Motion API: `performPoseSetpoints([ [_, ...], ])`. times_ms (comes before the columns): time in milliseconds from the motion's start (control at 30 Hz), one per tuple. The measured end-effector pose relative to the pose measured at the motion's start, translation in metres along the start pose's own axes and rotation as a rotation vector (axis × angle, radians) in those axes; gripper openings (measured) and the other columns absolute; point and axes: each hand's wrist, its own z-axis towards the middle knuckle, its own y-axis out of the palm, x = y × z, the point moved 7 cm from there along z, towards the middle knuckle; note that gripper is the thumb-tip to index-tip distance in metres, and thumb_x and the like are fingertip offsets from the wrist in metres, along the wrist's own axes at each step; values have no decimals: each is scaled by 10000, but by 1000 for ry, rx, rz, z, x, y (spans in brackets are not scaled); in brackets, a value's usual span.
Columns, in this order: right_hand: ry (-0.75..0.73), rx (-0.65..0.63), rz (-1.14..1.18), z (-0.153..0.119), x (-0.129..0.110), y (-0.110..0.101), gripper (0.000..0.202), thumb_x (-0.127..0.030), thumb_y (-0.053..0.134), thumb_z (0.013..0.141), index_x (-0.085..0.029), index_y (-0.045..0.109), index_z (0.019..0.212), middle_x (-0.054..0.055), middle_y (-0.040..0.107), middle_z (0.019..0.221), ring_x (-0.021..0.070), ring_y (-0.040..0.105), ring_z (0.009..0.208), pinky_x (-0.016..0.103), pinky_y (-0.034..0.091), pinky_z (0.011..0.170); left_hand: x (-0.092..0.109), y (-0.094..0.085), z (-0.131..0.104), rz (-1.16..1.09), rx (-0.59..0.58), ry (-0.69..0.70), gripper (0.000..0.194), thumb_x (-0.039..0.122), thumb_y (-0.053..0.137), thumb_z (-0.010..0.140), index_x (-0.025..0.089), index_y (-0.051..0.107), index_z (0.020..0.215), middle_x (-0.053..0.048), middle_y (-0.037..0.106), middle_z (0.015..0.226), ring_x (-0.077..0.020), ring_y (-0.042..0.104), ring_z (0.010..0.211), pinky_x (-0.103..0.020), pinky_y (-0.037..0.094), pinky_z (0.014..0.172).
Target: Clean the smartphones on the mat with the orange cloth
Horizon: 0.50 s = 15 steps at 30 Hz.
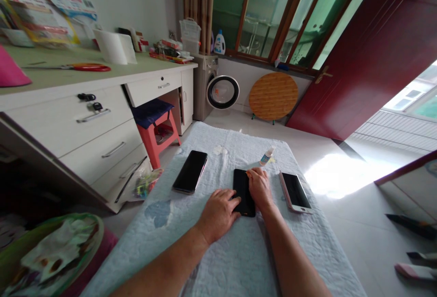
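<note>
A black smartphone (243, 187) lies screen up on a table covered with a pale blue quilted cloth (218, 260). My left hand (221, 210) holds its left edge, with fingertips on the glass and the thumb by the lower edge. Over the phone's upper right side, my right hand (260, 188) is closed in a pinch; a small orange bit shows at its fingertips, too little to name. Left of the hands lies a larger dark smartphone (191, 171), and to the right a white-framed smartphone (295, 192). A small spray bottle (266, 156) stands behind my right hand.
A long desk (150, 65) with drawers runs along the left, holding scissors (90, 67) and a paper roll (114, 47). A red stool (155, 133) stands under it. A waste bin (97, 238) is at the lower left. Behind are a washing machine (204, 87) and a red door (344, 60).
</note>
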Motion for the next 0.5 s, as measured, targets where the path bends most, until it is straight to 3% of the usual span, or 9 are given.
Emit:
performPoseSetpoints([
  [200,-98,-39,92,-4,-14,-2,286,-98,439,844,-189,692,940,76,634,960,204,511,915,328,399,845,-1,-1,0,-8,1,-11,358,325,707,793,225,642,1130,-77,608,1193,-243,546,1096,-407,403,997],
  [367,-204,-189,171,-12,-30,-11,314,-22,464,731,-189,692,868,55,650,941,183,546,896,320,414,849,-4,1,0,-19,-4,-20,385,323,719,780,236,635,1145,-69,600,1197,-248,538,1109,-411,396,1005],
  [500,-298,-363,254,-19,-47,-22,261,-45,492,718,-194,697,783,30,664,906,153,579,857,304,414,860,-3,1,1,-22,-24,-5,395,321,716,781,249,621,1158,-59,601,1179,-244,543,1093,-421,397,999],
])
